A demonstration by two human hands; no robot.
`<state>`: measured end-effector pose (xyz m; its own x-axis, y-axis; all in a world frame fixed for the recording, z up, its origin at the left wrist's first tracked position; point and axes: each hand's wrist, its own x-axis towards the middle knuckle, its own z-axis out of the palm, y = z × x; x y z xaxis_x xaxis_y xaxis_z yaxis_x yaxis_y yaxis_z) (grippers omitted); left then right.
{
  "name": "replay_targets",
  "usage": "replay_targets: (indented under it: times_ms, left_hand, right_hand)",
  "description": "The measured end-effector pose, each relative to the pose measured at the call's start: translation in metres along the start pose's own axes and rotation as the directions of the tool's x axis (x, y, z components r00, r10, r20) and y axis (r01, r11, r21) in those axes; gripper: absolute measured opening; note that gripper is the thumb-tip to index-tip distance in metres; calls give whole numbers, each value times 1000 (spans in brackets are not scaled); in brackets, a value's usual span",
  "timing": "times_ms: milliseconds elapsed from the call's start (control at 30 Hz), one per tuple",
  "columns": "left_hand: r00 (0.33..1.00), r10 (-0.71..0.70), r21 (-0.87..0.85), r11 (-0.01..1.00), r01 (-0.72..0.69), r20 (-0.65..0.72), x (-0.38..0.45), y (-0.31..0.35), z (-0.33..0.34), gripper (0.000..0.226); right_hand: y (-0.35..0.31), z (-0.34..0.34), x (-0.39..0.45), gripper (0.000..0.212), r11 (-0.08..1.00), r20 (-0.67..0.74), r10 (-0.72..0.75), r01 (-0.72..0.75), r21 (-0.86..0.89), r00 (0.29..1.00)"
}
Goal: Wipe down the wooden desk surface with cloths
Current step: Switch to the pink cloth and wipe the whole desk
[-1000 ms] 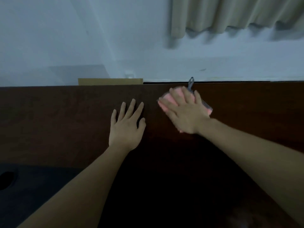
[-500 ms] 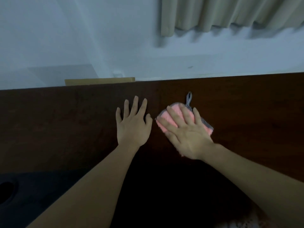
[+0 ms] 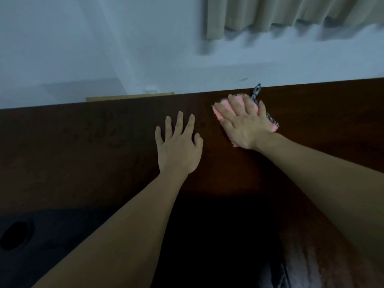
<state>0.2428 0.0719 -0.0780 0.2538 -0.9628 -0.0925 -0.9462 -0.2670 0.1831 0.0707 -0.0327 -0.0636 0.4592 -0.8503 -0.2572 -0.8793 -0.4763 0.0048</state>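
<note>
Two bare hands lie on the dark wooden desk (image 3: pixel 83 146) in the head view, the only view. Right hand (image 3: pixel 245 123) lies flat on a pink cloth (image 3: pixel 223 110), fingers straight and slightly spread, pressing it to the wood; nothing is pinched. Cloth shows past the fingertips and at the hand's thumb side and outer side. Its grey checked trim (image 3: pixel 271 119) runs along the outer side of the hand, and a grey hanging loop (image 3: pixel 256 92) sticks out beyond the little finger, reaching the desk's far edge.

Left hand (image 3: pixel 179 144) is palm down on bare wood, fingers spread and straight, thumb out toward the right hand. It holds nothing. The two hands are near each other but apart, with bare wood between them.

Against the frame half a second ago: the right hand and cloth now sit further from the body, up at the desk's far edge, and a bit further right of the left hand; back then there was bare wood beyond the loop. The gap between the hands is wider now. Left hand has the same flat, spread pose.

Beyond the fingertips: a pale wall (image 3: pixel 62 48), a beige curtain (image 3: pixel 291 11) hanging above the right hand, a tan strip (image 3: pixel 128 98) behind the desk edge beyond the left hand. Near the left forearm sits a round dark hole (image 3: pixel 15 235) in a darker surface. Near side of the desk is in deep shadow; detail there is not readable.
</note>
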Motion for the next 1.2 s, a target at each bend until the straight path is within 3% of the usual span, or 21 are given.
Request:
replay_targets:
  times_ms: [167,300,433,800,1200]
  left_hand:
    - [1000,3,11,1000,-3,4,2,-2,-2,59]
    - [1000,-8,4,1000,8,2,1,-1,-3,59]
    - [1000,-27,6,1000,27,3,1,1,-3,58]
    - [999,-41,24,999,41,-25,-1,0,2,57]
    - [998,-42,-23,999,40,-54,-2,2,-2,57]
  right_hand:
    - [-11,8,-61,54,979,29,-201,201,-14,979]
    - [-8,20,-110,55,899,105,-428,435,-57,898]
    - [4,18,-95,53,845,117,-523,531,-55,844]
    - [5,-8,34,54,962,-38,-272,270,-36,962]
    - [0,16,-89,54,905,28,-425,426,-21,905]
